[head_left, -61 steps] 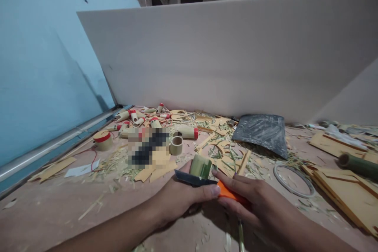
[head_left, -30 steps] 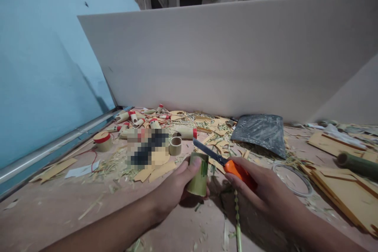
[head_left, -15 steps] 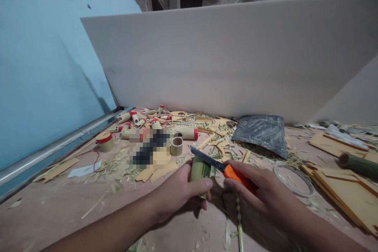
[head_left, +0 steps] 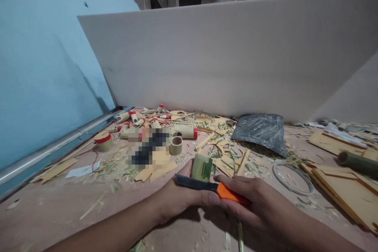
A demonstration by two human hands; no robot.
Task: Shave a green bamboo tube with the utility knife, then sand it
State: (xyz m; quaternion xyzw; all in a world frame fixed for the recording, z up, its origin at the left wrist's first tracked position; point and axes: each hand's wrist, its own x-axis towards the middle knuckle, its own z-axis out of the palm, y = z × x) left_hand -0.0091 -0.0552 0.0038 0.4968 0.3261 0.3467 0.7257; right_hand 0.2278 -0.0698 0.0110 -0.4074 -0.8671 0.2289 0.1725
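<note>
My left hand (head_left: 184, 195) is wrapped round a short bamboo tube (head_left: 201, 167), pale where the skin is scraped off and green in patches on its right side. In my right hand (head_left: 251, 197) is a utility knife (head_left: 228, 194) with an orange handle. Its dark blade (head_left: 195, 183) points left and lies across the near part of the tube, above my left thumb. The fingers under the tube are mostly hidden. Just beyond my left hand an open bamboo ring (head_left: 176, 146) stands on the table.
Green shavings litter the table (head_left: 97, 212). Several red-ended bamboo pieces (head_left: 187, 132) lie at the back left. A dark grey sheet (head_left: 260, 132), a round hoop (head_left: 293, 179), wooden panels (head_left: 348, 191) and a green bamboo length (head_left: 358, 163) are to the right. A white board (head_left: 230, 59) stands behind.
The knife has moved down the tube towards me, from its far top end to near my left thumb. My right hand came nearer with it; the left still grips the tube.
</note>
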